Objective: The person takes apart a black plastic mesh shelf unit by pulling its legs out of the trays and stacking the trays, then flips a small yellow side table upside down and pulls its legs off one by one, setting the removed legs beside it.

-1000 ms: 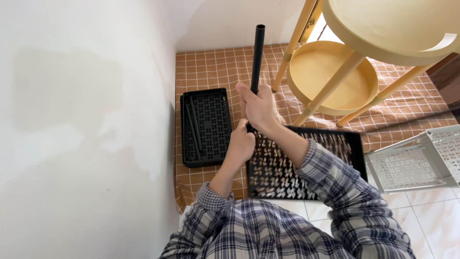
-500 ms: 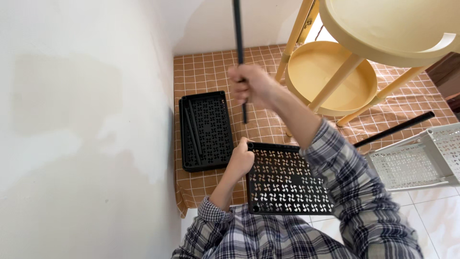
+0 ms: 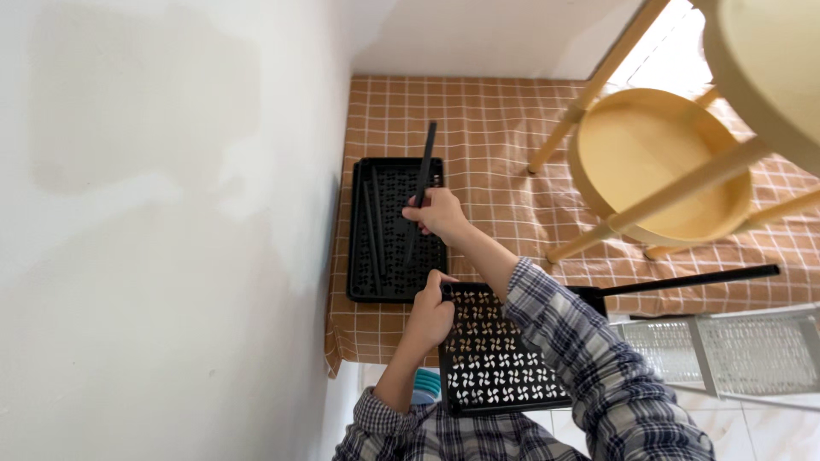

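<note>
My right hand (image 3: pixel 438 214) grips a long black rod (image 3: pixel 421 183) and holds it low over a black perforated tray (image 3: pixel 395 230) that lies on the checked orange cloth (image 3: pixel 495 137) by the wall. Other black rods (image 3: pixel 372 224) lie inside that tray along its left side. My left hand (image 3: pixel 431 312) grasps the top left corner of a second black perforated tray (image 3: pixel 500 354), which sits nearer to me. Plaid sleeves cover both my arms.
A white wall (image 3: pixel 162 222) runs along the left. A yellow wooden side table (image 3: pixel 666 171) with a round lower shelf stands at the right. Another black rod (image 3: pixel 683 280) lies on the cloth. A white perforated tray (image 3: pixel 726 350) rests at the lower right.
My right hand has brought the rod down from an upright raised position to lie low over the far tray. The left hand stays on the near tray's corner.
</note>
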